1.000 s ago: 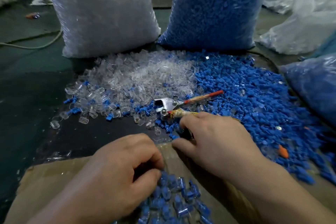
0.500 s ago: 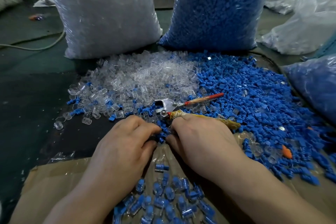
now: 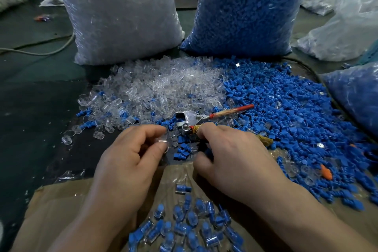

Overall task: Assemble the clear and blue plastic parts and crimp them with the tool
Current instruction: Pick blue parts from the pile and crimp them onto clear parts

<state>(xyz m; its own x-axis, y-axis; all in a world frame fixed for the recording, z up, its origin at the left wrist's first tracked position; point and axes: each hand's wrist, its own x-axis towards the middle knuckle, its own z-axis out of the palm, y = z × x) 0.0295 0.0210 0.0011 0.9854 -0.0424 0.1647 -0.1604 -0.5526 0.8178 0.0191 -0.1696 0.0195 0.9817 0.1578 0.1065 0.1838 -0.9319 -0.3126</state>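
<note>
A heap of clear plastic parts (image 3: 155, 90) lies ahead on the left, and a heap of blue plastic parts (image 3: 286, 108) spreads to the right. Between them lies the crimping tool (image 3: 194, 118) with metal jaws and red handles. My left hand (image 3: 131, 161) pinches a small clear part (image 3: 161, 141) between thumb and forefinger. My right hand (image 3: 229, 159) has its fingers curled round the tool's lower, yellow-wrapped handle, with the thumb near a few blue parts (image 3: 182, 151). Assembled clear-and-blue pieces (image 3: 192, 225) lie on the cardboard close to me.
A large bag of clear parts (image 3: 120, 12) and a large bag of blue parts (image 3: 245, 8) stand behind the heaps. Another blue bag (image 3: 356, 92) sits at the right. Brown cardboard (image 3: 53, 215) covers the near surface. A cable (image 3: 41, 51) runs across the dark floor.
My left hand has lifted away from the assembled pile and moved forward, now pinching a clear part. My right hand has stayed at the tool's handle and shifted slightly.
</note>
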